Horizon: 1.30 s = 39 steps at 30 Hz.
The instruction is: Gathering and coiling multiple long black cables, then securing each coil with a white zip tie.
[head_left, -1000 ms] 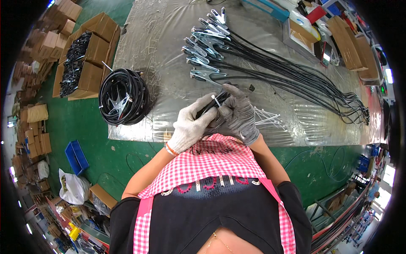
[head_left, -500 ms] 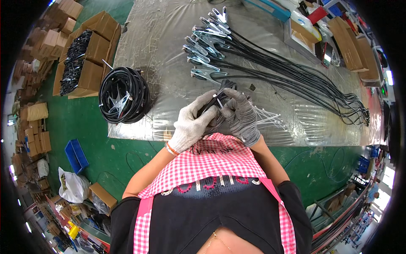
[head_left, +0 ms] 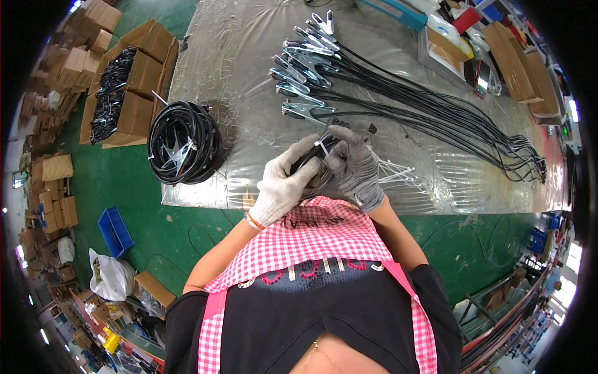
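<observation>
Just above my apron, at the table's near edge, a coiled black cable (head_left: 304, 163) is gripped in my left hand (head_left: 281, 182), which wears a white glove. A white cable tie (head_left: 321, 147) crosses the coil at its upper part. Grey-gloved, my right hand (head_left: 358, 169) is closed at the tie, thumb and forefinger pinched by it; the fingers partly hide its tail. Beside that hand lie several loose white cable ties (head_left: 397, 174). Beyond both hands, metal spring clamps (head_left: 311, 65) lie heaped, joined to long black cables (head_left: 430, 103) stretching right.
Wound cable coils (head_left: 208, 146) are stacked at the table's left edge. Cardboard boxes of black cables (head_left: 113, 93) stand further left. A blue bin (head_left: 115, 232) sits on the green floor. Open cartons (head_left: 514, 65) and a grey tray (head_left: 445, 59) occupy the far right of the table.
My right forefinger has shifted slightly at the cable tie. Otherwise both hands keep their hold, and the view has moved a little.
</observation>
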### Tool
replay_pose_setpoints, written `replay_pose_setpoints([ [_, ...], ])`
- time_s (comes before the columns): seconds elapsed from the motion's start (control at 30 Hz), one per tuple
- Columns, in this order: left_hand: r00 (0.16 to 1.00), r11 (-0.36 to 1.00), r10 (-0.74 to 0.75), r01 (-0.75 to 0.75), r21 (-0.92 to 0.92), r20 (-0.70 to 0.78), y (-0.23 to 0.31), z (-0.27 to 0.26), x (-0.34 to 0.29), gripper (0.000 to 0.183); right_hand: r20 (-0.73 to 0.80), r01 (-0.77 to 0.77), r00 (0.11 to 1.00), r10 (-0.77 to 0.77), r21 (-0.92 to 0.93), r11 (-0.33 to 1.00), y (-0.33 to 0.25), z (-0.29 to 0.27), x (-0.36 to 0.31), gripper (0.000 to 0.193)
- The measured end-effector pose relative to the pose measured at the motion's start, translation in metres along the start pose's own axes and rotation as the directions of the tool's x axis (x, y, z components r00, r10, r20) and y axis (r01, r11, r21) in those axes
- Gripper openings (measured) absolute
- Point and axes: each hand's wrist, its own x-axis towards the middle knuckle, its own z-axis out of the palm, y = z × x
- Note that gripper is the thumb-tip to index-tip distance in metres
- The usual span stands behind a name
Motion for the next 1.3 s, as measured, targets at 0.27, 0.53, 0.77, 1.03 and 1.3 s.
replay_pose_setpoints([
  [0.27, 1.0, 1.0, 0.01, -0.01, 0.02, -0.003, 0.005, 0.004, -0.002, 0.044, 0.0, -0.036, 0.999, 0.036, 0.002, 0.999, 0.0, 0.0, -0.002, 0.047],
  [0.53, 0.999, 0.999, -0.034, 0.035, -0.033, 0.031, 0.004, 0.003, -0.004, 0.045, -0.029, 0.007, 1.0, -0.009, -0.065, 0.998, -0.001, 0.002, 0.004, 0.047],
  [0.77, 0.999, 1.0, 0.03, -0.03, 0.001, 0.016, -0.003, 0.002, -0.002, 0.045, -0.015, -0.007, 1.0, 0.007, 0.022, 1.0, 0.001, -0.001, 0.0, 0.044],
  [1.03, 0.995, 0.994, 0.101, -0.101, 0.035, 0.002, -0.007, 0.002, 0.0, 0.044, 0.03, 0.018, 0.999, -0.016, -0.082, 0.996, 0.0, -0.004, -0.003, 0.04],
  [1.3, 1.0, 1.0, -0.003, 0.003, 0.009, 0.03, -0.003, 0.003, -0.006, 0.038, -0.109, -0.01, 0.994, -0.007, -0.154, 0.988, -0.002, 0.007, 0.005, 0.031],
])
